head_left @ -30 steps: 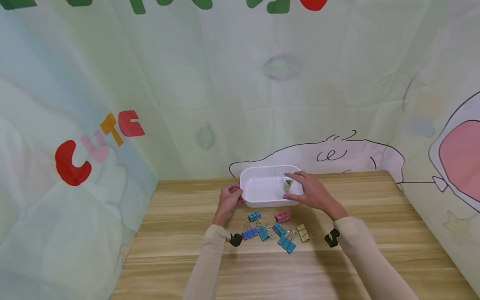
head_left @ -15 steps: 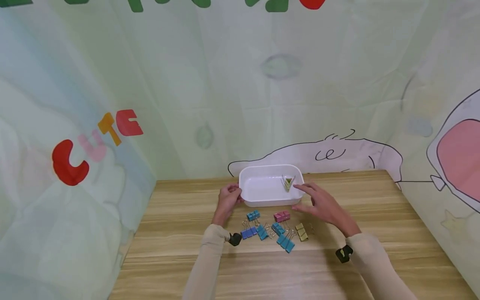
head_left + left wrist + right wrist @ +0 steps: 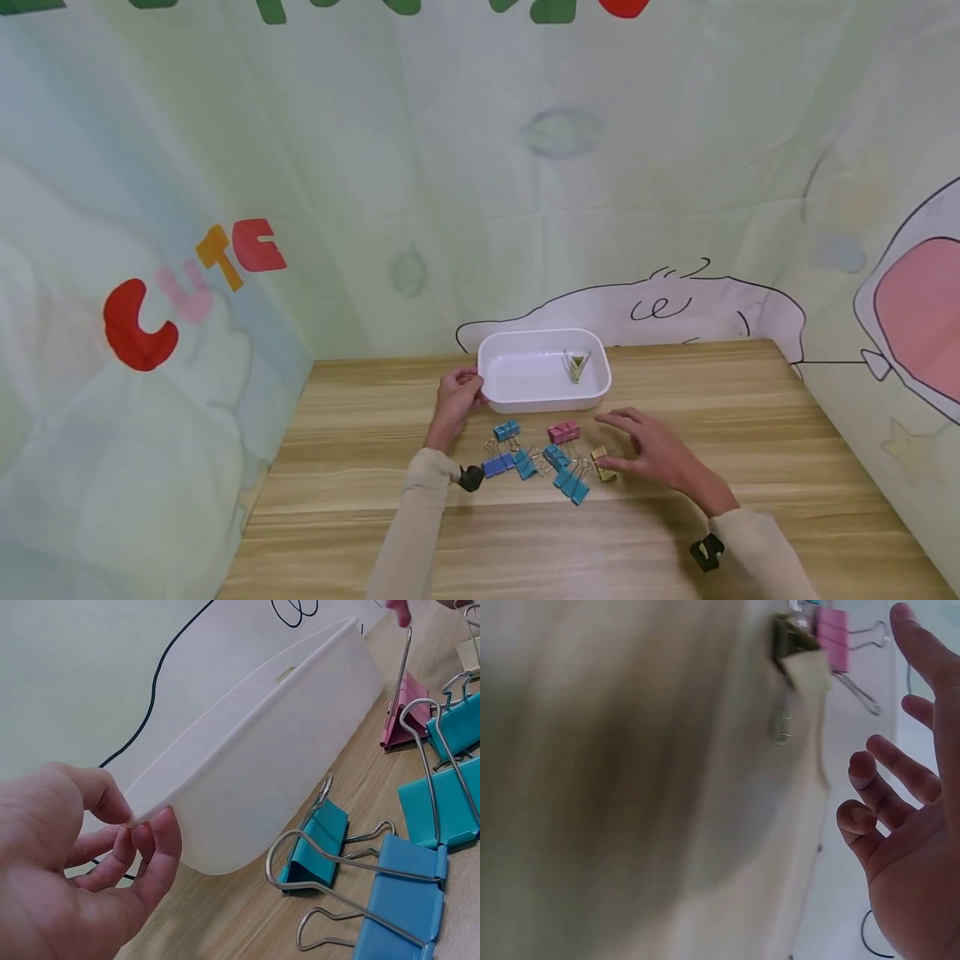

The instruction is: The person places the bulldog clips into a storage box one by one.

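Now the left hand is pinching the white tray's left rim, with one yellow clip lying inside at the right end. Farther right, the right hand is hovering, fingers spread, over another yellow clip on the desk, perhaps risking nudging the teal clip, whose handles are lying near; unlike half a second ago, it is hanging nearer the person, away from the tray

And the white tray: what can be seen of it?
The tray is a white, plastic-looking oblong with rounded corners, a rim and smooth walls. It stands open side up on the table, near the far edge. A yellowish clip lies inside toward the right end; the left hand pinches the rim at the left end.
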Motion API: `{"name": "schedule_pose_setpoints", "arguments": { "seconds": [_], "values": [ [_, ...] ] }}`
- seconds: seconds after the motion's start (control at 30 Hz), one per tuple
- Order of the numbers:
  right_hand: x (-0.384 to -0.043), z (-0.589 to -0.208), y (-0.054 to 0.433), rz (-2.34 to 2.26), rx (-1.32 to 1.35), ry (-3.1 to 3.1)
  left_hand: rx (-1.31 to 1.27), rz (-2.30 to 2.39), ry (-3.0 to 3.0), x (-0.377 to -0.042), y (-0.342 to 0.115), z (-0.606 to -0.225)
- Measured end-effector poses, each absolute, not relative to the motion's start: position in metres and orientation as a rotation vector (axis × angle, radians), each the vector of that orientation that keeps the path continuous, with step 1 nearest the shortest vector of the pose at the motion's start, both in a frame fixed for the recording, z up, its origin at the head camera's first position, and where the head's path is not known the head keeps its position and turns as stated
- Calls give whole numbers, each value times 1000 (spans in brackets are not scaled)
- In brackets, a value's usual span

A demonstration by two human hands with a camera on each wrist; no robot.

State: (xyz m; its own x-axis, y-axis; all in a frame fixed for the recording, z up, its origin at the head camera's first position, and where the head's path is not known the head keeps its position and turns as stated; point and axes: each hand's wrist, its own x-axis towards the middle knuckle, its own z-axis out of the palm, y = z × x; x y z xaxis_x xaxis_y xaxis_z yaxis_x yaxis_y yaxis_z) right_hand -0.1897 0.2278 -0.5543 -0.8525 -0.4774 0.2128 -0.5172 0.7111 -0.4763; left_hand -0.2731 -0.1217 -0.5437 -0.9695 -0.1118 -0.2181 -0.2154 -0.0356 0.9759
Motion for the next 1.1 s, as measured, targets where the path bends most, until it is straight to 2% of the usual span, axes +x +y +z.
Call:
{"name": "schedule_pose_setpoints", "arguments": {
  "seconds": [0.43, 1.1],
  "values": [
    [-175, -584, 236, 909, 1010, -2786, -343, 2194, 2127, -272, -121, -543],
    [-184, -572, 231, 893, 1025, -2825, -346, 2183, 2135, -273, -123, -547]
  ]
}}
